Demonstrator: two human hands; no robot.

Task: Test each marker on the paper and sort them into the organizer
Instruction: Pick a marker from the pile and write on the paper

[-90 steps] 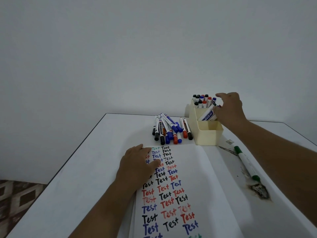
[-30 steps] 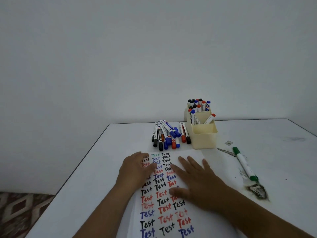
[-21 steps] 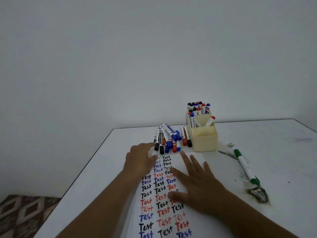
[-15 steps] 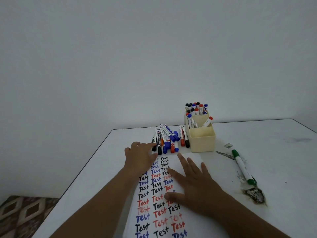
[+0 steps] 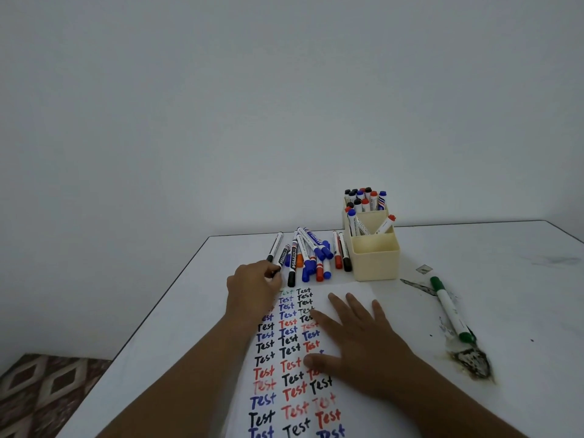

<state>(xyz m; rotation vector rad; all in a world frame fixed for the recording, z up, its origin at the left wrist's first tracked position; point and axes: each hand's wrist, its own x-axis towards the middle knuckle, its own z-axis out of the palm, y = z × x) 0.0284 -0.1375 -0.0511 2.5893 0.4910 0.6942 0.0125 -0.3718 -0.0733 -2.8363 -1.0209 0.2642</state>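
A white paper (image 5: 344, 415) covered with "Test" words in black, blue and red lies on the table in front of me. My right hand (image 5: 363, 339) rests flat on it with fingers spread. My left hand (image 5: 252, 287) is at the paper's far left corner, its fingertips curled round the cap end of a black marker (image 5: 282, 256) at the left side of the marker pile (image 5: 311, 254). Right of the pile stands the cream organizer (image 5: 376, 263); several capped markers stand in its back compartments.
A green marker (image 5: 448, 306) lies apart on the right of the white table (image 5: 521, 295), beside a dark burnt-looking stain (image 5: 472, 365). A small scrap (image 5: 423, 269) lies near the organizer. The table's left edge (image 5: 158, 311) drops to a patterned floor.
My right hand left the organizer and came down flat on the paper. My left hand slid forward from the paper to the pile and reached a black marker; the leftmost markers have shifted left.
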